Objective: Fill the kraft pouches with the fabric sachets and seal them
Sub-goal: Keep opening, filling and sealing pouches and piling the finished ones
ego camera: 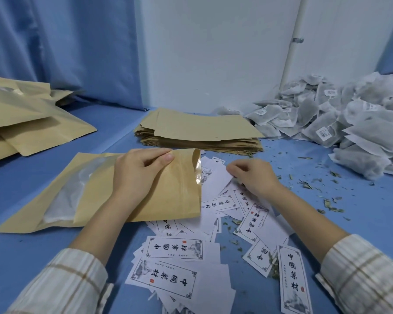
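Meanwhile, my left hand [141,171] pinches the open mouth of a kraft pouch [163,193]; my right hand [252,177], fingers curled, picks at the scattered printed labels [175,248].

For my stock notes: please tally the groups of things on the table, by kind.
Single kraft pouch, under left hand: 1
Kraft pouch piles: 2, flat stack and far-left pile
Sachet heap: 1
Label card spread: 1
Total: 5
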Motion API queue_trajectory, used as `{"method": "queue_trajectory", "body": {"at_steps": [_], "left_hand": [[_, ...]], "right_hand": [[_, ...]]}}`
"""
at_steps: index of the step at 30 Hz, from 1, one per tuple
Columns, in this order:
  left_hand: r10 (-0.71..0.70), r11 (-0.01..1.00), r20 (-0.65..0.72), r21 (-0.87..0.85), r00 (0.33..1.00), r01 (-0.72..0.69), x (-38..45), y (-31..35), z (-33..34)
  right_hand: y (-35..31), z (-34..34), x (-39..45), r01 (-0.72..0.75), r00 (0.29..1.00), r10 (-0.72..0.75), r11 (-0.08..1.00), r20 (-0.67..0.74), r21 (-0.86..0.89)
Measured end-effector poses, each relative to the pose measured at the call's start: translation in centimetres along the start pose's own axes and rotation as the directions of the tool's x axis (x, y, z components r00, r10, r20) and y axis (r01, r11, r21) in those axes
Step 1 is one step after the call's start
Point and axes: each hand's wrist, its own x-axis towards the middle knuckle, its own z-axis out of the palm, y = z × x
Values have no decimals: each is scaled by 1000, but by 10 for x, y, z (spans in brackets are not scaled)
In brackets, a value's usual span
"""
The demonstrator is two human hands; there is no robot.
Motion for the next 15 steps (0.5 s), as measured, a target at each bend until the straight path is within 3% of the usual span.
{"method": "queue_trajectory", "body": {"at_steps": [3, 6, 10, 15], "left_hand": [[6, 1000, 9, -2, 1000, -6, -1, 1, -1], [5, 1000, 11, -4, 1000, -5, -1, 2, -1], [-2, 1000, -1, -29, 1000, 2, -1, 3, -1], [44, 987, 66, -159, 997, -33, -4, 12, 2]], "right_hand": [[1, -4, 3, 38, 981, -34, 999, -192, 18], [-1, -15, 6, 11, 971, 31, 985, -239, 171], [-9, -21, 1, -23, 997, 55, 891, -57, 454], [-37, 5, -6, 23, 977, -104, 920, 188, 391]]}}
